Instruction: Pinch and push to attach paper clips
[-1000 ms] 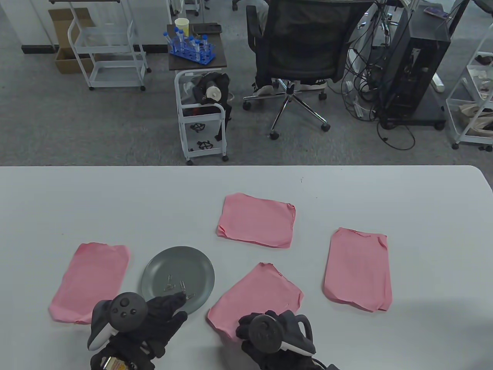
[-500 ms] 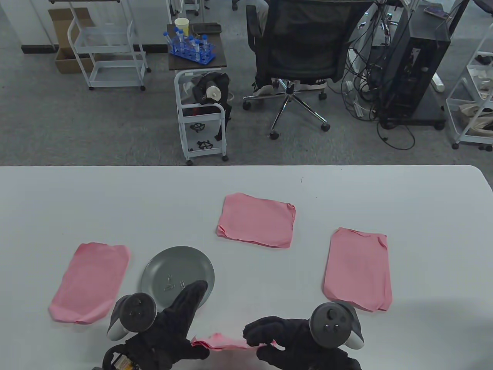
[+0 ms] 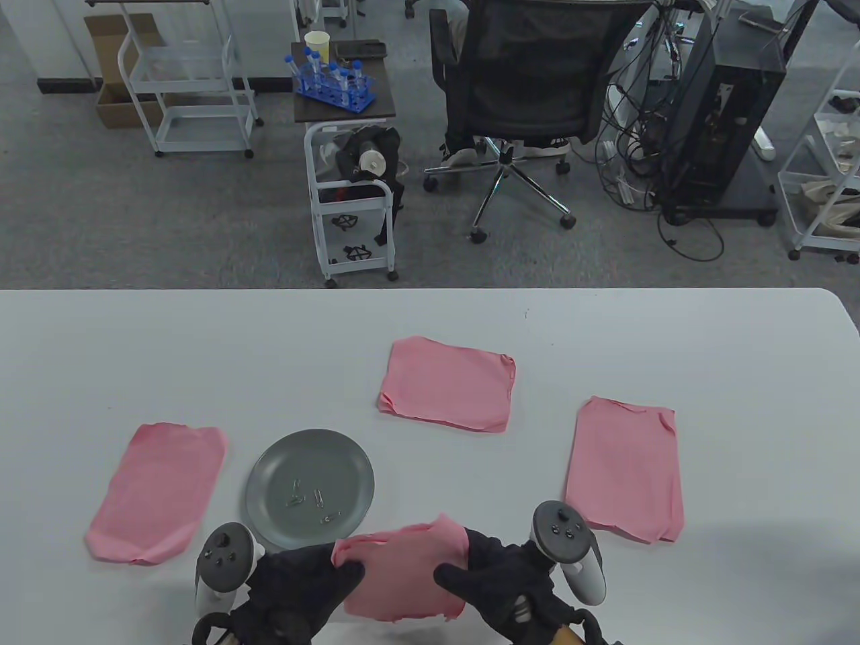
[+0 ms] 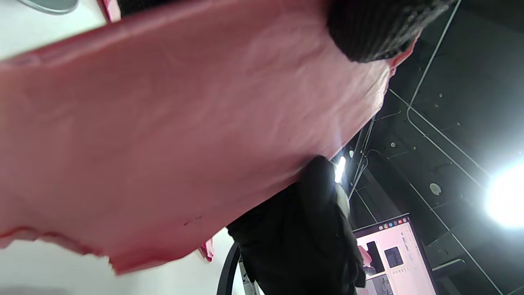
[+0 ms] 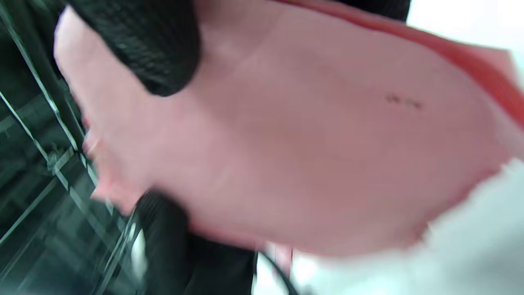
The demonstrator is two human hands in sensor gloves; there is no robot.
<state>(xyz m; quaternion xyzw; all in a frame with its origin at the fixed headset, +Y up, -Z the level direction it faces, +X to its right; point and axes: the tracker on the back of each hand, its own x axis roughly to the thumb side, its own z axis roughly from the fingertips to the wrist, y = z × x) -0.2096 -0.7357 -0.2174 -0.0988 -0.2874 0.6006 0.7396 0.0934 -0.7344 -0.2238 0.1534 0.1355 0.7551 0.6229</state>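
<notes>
Both gloved hands hold one pink paper stack [image 3: 403, 571] lifted off the table at its near edge. My left hand [image 3: 336, 571] grips its left edge, my right hand [image 3: 460, 568] its right edge. The stack fills the left wrist view [image 4: 172, 123] and the right wrist view [image 5: 294, 135], with a black fingertip [image 4: 368, 28] pressed on it in each. A grey plate [image 3: 265, 480] just behind the left hand holds a few loose paper clips [image 3: 310, 502]. Three more pink stacks lie flat: far left [image 3: 158, 490], centre back [image 3: 447, 383], right [image 3: 625, 467].
The white table [image 3: 201, 349] runs wide behind the stacks; its far edge lies beyond the centre stack. Beyond it on the floor stand a white cart [image 3: 349, 201] and an office chair [image 3: 531, 87].
The right hand pulled the near pink stack off the table toward the near edge. The left hand left the plate and took its other side. The stack is now raised and tilted up between both hands.
</notes>
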